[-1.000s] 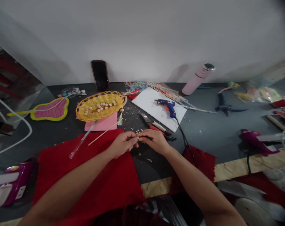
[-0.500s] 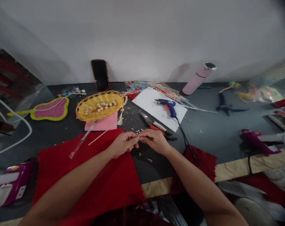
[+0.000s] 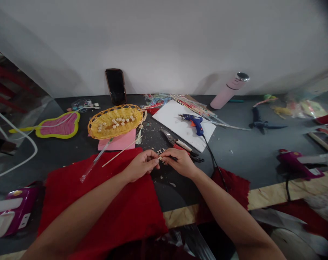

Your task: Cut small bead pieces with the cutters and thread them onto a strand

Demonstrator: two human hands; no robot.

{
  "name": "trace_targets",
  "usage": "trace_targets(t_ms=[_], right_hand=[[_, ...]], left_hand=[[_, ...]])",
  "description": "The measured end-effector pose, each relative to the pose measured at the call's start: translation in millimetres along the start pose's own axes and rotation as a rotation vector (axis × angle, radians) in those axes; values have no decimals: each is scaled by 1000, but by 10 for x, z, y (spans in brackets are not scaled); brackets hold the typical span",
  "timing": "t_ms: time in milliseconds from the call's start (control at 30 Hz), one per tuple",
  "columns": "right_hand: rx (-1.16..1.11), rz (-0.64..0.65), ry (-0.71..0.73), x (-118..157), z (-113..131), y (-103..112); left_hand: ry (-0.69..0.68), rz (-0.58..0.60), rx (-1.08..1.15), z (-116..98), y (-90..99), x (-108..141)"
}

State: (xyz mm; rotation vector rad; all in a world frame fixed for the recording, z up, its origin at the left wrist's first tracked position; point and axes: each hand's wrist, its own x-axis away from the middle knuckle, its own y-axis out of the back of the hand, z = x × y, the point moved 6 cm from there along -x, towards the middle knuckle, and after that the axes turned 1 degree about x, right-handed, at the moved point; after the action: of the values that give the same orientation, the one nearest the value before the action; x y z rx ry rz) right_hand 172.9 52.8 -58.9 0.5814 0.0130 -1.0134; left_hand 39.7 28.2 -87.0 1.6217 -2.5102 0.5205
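Note:
Between the fingertips of both hands is a small pale piece [image 3: 160,158], too small to name exactly. My left hand [image 3: 142,165] pinches it from the left, over the edge of a red cloth [image 3: 104,195]. From the right, my right hand [image 3: 179,162] pinches the same piece. Several similar small pale bits [image 3: 163,151] lie on the dark table just beyond the fingers. Behind my right hand rest red-handled pruning shears [image 3: 177,142]. A thin pale stick [image 3: 122,151] lies to the left, across pink paper [image 3: 119,141] and the red cloth.
A yellow woven basket [image 3: 98,124] holds several little pale cubes. A blue glue gun [image 3: 193,122] lies on a white board [image 3: 169,115], its cord running toward me. A pink bottle [image 3: 229,92] and a phone [image 3: 116,86] lean by the wall. A purple device [image 3: 299,164] sits right.
Both hands stay almost in place, still pinching. The small pale piece shows a little more clearly between the fingertips. Everything else looks the same apart from a slight shift of the view.

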Motion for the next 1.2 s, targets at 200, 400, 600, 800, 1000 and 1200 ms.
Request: trace_targets(t_ms=[200, 400, 600, 800, 1000, 1200], right_hand=[[29, -9, 33, -11, 73, 9], [66, -26, 69, -12, 111, 24], [62, -16, 78, -15, 107, 10], [65, -21, 97, -4, 114, 17], [86, -24, 125, -4, 155, 25], [236, -18, 148, -8, 106, 46]], left_hand=[[-5, -29, -43, -16, 0, 3], [-15, -44, -42, -8, 2, 0], [-9, -57, -35, 2, 4, -5], [7, -45, -4, -6, -14, -3], [33, -23, 29, 20, -18, -3], [15, -40, 116, 17, -6, -5]])
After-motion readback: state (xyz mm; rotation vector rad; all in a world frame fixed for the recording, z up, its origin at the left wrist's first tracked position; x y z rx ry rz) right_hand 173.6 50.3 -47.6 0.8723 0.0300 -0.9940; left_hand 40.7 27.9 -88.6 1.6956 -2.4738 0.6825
